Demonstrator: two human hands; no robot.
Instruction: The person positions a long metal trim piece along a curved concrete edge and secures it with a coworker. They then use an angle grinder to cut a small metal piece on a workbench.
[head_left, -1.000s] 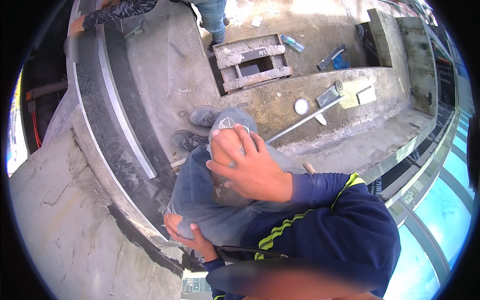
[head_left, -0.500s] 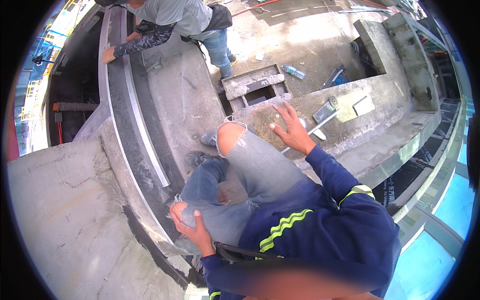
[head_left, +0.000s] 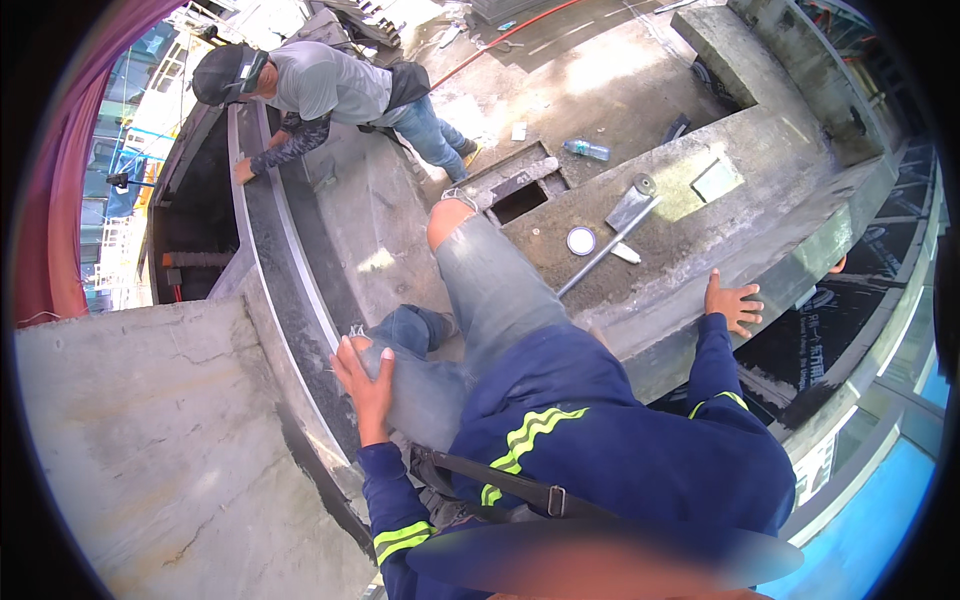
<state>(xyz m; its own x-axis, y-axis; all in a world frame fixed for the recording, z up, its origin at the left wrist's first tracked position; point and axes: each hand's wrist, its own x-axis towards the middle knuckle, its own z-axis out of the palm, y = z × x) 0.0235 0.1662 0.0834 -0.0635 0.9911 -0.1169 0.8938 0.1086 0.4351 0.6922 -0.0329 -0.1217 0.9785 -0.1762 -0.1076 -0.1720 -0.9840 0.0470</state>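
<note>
Off to the right, the concrete ledge [head_left: 800, 258] has the right hand [head_left: 735, 303] spread at its outer edge, grasping nothing; I'd keep that palm flat if leaning. Left hand [head_left: 366, 388] rests loosely on the ripped jeans [head_left: 420, 402], metal pole [head_left: 608, 248] lying apart from both.

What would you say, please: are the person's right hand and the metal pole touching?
Apart: the head view plainly shows bare concrete ledge between the right hand and the metal pole.

Cracked concrete slab [head_left: 150, 440] at left; sunlit floor [head_left: 590, 85] beyond; red sheet [head_left: 55, 220] far left; blue panes [head_left: 865, 515] lower right.
</note>
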